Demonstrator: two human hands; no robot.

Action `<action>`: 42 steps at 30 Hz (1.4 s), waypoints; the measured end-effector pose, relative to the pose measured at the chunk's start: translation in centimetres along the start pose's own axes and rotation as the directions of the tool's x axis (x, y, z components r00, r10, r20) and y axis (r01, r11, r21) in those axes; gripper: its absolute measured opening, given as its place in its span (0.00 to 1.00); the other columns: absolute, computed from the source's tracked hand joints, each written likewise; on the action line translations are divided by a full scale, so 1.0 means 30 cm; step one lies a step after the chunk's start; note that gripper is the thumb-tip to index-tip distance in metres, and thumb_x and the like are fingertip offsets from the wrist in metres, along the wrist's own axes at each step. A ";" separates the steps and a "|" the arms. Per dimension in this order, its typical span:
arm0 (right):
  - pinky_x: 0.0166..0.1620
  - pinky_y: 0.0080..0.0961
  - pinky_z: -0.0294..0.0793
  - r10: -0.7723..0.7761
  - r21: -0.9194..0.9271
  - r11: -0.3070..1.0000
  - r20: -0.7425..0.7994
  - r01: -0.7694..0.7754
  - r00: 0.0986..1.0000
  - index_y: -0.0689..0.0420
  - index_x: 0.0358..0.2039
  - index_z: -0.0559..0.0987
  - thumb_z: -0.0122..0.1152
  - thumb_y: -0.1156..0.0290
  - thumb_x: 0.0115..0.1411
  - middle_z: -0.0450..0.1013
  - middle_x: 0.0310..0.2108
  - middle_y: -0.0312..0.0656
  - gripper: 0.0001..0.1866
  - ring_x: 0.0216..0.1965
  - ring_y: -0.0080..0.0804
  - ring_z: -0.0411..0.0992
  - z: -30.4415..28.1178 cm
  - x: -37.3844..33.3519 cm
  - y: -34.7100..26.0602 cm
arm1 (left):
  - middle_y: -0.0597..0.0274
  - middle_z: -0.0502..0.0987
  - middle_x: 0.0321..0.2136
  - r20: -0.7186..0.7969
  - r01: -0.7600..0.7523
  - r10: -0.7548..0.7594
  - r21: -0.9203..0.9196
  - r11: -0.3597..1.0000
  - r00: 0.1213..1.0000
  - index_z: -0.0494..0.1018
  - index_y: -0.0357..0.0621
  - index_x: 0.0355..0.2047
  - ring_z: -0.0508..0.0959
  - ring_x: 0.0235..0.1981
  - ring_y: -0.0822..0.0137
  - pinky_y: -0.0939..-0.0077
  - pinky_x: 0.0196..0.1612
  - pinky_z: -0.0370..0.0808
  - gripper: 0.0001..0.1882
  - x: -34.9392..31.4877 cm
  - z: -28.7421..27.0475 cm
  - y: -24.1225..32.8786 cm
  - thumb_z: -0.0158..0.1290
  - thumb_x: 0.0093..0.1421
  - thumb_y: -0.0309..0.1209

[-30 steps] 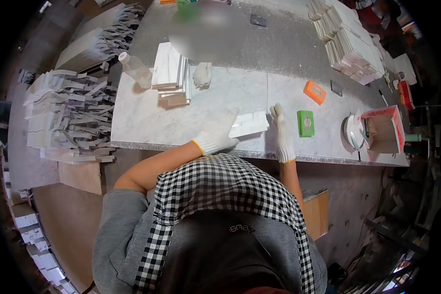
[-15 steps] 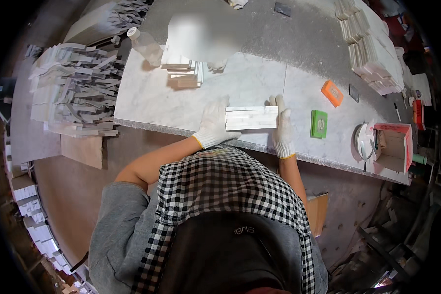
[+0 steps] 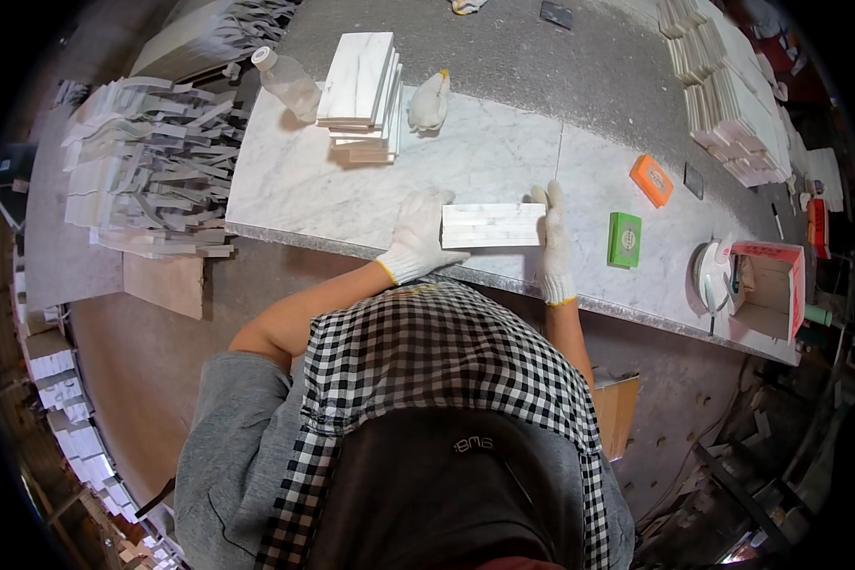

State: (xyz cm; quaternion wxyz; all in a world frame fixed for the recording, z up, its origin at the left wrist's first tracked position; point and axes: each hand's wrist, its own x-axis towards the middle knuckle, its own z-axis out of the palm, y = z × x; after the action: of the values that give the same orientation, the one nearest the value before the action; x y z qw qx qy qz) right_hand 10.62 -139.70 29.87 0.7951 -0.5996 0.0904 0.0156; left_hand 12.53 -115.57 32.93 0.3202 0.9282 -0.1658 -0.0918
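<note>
A long white-and-grey marble table (image 3: 503,161) runs across the view, its near edge just in front of the person. On it, close to that edge, lies a small bundle of white marble strips (image 3: 492,226), flat, its long axis running left to right along the table's edge.

The left hand (image 3: 418,235), in a white knit glove, sits at the bundle's left end, its fingers (image 3: 426,203) spread and laid against that end and the near side. The right hand (image 3: 553,239), gloved alike, stands at the right end, fingers straight and pressed flat to the end face. So the bundle lies between the two hands, squeezed end to end, neither hand curled around it; both are equally near.

Farther back on the table stands a taller stack of white marble tiles (image 3: 359,81), with a clear plastic bottle (image 3: 290,83) to its left. To the right of the hands lie a green rectangular block (image 3: 624,239) and an orange block (image 3: 651,180).
</note>
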 end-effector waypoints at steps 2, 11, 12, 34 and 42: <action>0.69 0.36 0.55 0.017 -0.027 0.999 0.011 -0.016 1.000 0.63 0.73 0.46 0.50 0.46 0.70 0.50 0.72 0.57 0.45 0.70 0.43 0.55 -0.044 -0.009 -0.008 | 0.49 0.72 0.48 -0.032 0.011 -0.015 -0.116 0.993 0.999 0.62 0.40 0.62 0.69 0.54 0.49 0.56 0.59 0.65 0.54 -0.012 -0.016 0.012 0.74 0.36 0.43; 0.69 0.36 0.56 0.038 -0.264 0.964 0.110 -0.008 0.993 0.65 0.73 0.46 0.58 0.51 0.64 0.51 0.71 0.59 0.48 0.71 0.45 0.54 -0.123 -0.081 -0.043 | 0.43 0.69 0.53 0.139 -0.375 0.348 0.325 0.868 0.927 0.58 0.33 0.65 0.68 0.56 0.45 0.47 0.62 0.60 0.52 0.070 -0.087 0.194 0.66 0.46 0.50; 0.68 0.36 0.57 0.055 -0.207 0.977 0.052 -0.043 0.997 0.64 0.73 0.47 0.59 0.48 0.64 0.53 0.70 0.58 0.49 0.70 0.45 0.56 -0.129 -0.078 -0.024 | 0.45 0.71 0.51 0.191 -0.353 0.302 0.364 0.862 0.934 0.59 0.34 0.64 0.69 0.55 0.47 0.45 0.63 0.59 0.51 0.082 -0.080 0.219 0.66 0.45 0.50; 0.57 0.32 0.70 -0.099 -0.301 0.954 -0.291 0.007 0.952 0.68 0.66 0.63 0.47 0.45 0.71 0.71 0.58 0.55 0.39 0.56 0.39 0.72 -0.139 -0.067 0.116 | 0.48 0.74 0.57 0.344 0.192 -0.090 -0.277 0.941 0.935 0.70 0.36 0.59 0.74 0.58 0.55 0.64 0.61 0.70 0.27 0.143 -0.365 -0.048 0.50 0.66 0.42; 0.55 0.33 0.72 -0.141 -0.363 0.931 -0.269 0.035 0.953 0.67 0.65 0.65 0.46 0.45 0.71 0.72 0.57 0.52 0.37 0.56 0.38 0.73 -0.152 -0.063 0.125 | 0.50 0.76 0.53 0.320 0.170 -0.065 -0.310 0.935 0.945 0.74 0.37 0.54 0.75 0.55 0.57 0.69 0.61 0.68 0.25 0.058 -0.247 -0.142 0.48 0.65 0.42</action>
State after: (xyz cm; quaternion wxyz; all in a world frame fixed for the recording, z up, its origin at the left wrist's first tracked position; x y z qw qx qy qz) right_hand 7.70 -142.85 25.40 0.6521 -0.7319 0.1745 -0.0927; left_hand 17.25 -108.86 35.92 0.4370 0.8435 -0.1389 -0.2797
